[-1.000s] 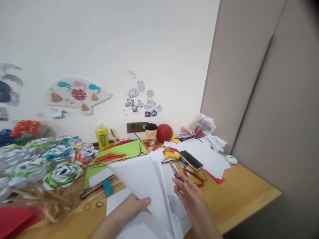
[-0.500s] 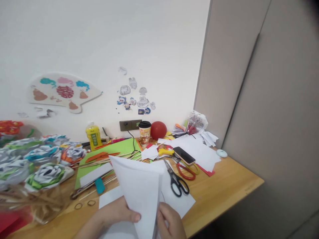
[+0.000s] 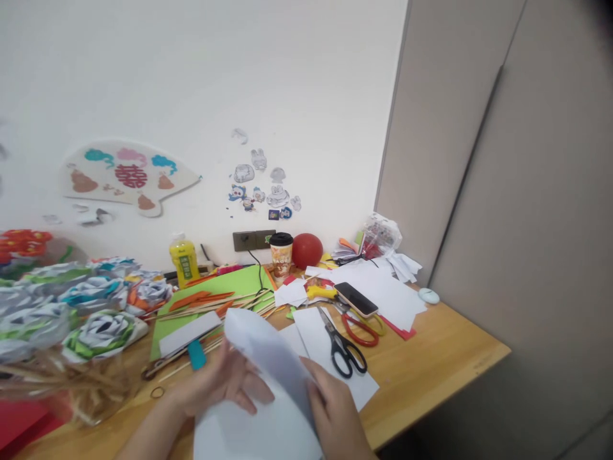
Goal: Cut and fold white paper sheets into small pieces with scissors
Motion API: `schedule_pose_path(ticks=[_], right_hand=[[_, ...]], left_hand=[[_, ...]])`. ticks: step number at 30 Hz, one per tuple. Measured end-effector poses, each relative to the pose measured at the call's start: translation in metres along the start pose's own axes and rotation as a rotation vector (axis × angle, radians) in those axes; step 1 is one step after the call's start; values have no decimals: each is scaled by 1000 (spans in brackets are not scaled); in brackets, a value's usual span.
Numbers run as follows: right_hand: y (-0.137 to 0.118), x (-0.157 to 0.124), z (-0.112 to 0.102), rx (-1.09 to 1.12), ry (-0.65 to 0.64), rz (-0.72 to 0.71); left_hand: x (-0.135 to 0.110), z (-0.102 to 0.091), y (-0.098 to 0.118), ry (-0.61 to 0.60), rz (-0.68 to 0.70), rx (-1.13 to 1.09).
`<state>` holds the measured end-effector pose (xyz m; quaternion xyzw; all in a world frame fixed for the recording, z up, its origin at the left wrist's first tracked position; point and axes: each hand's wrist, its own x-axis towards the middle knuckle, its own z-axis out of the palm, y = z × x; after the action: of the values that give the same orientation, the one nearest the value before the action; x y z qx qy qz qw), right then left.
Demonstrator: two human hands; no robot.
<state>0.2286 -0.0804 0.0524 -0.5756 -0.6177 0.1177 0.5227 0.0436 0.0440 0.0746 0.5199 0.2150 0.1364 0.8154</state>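
Note:
A white sheet of paper curls upward above the near side of the table. My right hand grips its right edge, the fingers closed around it. My left hand is at the left of the sheet with its fingers spread; part of it is hidden by the curled paper. More white paper shows below my left hand. Just right of my right hand, black-handled scissors lie on white sheets.
Behind are red-handled scissors, a phone, a lidded cup, a red balloon and a yellow bottle. Green paper with thin sticks lies left of centre. Paper flowers crowd the left. A tall cabinet stands right.
The paper, folded upright before, has opened and curled over. My left hand has let go of its front and spread its fingers at the left. My right hand has risen slightly.

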Motion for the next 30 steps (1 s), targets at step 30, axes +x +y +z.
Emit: schedule_pose_path(ticks=[30], right_hand=[[50, 92, 8, 734, -638, 608]], left_hand=[[-18, -36, 30, -242, -95, 343]])
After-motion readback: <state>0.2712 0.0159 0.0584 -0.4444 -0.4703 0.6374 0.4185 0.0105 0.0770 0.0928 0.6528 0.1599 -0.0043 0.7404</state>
